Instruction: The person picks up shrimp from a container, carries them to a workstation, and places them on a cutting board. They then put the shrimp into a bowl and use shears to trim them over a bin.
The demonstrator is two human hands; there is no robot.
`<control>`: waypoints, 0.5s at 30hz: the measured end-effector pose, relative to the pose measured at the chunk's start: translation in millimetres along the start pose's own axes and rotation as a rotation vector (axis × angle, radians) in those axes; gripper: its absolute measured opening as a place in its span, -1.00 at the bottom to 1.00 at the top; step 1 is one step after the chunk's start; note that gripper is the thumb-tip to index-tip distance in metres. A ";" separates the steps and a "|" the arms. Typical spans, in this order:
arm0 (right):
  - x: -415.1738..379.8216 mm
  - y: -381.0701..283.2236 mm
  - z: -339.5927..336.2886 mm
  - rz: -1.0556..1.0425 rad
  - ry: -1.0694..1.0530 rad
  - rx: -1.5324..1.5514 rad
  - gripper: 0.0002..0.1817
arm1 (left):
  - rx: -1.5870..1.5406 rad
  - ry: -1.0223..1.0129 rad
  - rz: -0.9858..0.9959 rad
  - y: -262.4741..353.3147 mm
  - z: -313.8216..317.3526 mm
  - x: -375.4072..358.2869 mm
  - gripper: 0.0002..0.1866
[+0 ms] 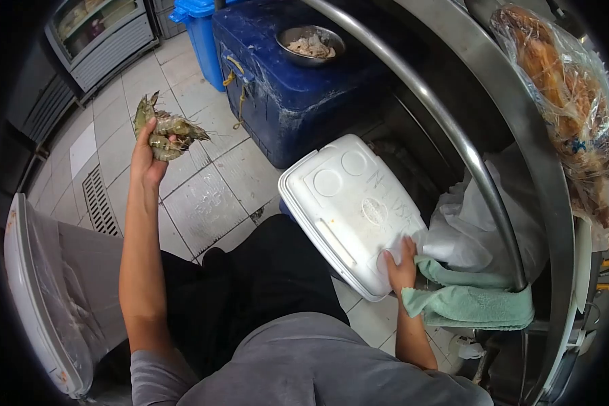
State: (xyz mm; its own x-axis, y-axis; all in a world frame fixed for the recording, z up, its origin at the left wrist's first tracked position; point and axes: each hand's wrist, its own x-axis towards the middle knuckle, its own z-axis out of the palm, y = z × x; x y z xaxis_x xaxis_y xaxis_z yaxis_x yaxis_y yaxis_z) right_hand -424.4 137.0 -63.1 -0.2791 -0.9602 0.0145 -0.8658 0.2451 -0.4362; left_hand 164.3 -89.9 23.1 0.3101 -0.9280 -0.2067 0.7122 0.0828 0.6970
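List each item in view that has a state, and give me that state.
Shrimp: shell-on, bunched in the left hand
White lid: down, right hand on it
Metal bowl: uncovered, holding pale food
Blue chest: closed
Green towel: draped at the metal rail's end
Brown food: wrapped in clear plastic

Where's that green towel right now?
In the head view, the green towel is at the lower right, draped around the curved metal rail, just beside your right hand.
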 end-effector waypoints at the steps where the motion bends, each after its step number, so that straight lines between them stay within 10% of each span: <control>1: 10.7 -21.4 -3.8 -0.080 0.026 0.034 -0.25 | 0.013 0.010 0.006 1.0 0.5 0.7 -0.69; 7: 148.1 -52.1 -22.1 -0.191 0.332 0.117 -0.36 | 0.021 -0.025 0.005 2.1 3.3 -1.0 -0.68; 15: 156.8 -47.9 65.3 -0.084 0.088 -0.363 -0.14 | 0.055 0.039 -0.003 0.9 -6.4 -3.0 -0.66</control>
State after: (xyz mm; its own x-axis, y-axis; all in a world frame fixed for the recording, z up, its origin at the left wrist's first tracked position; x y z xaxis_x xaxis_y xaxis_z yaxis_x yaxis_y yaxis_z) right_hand -399.5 -34.0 -98.7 -0.2215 -0.9677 0.1207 -0.9736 0.2124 -0.0833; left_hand 168.0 -84.8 19.9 0.3335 -0.9131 -0.2345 0.6774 0.0591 0.7332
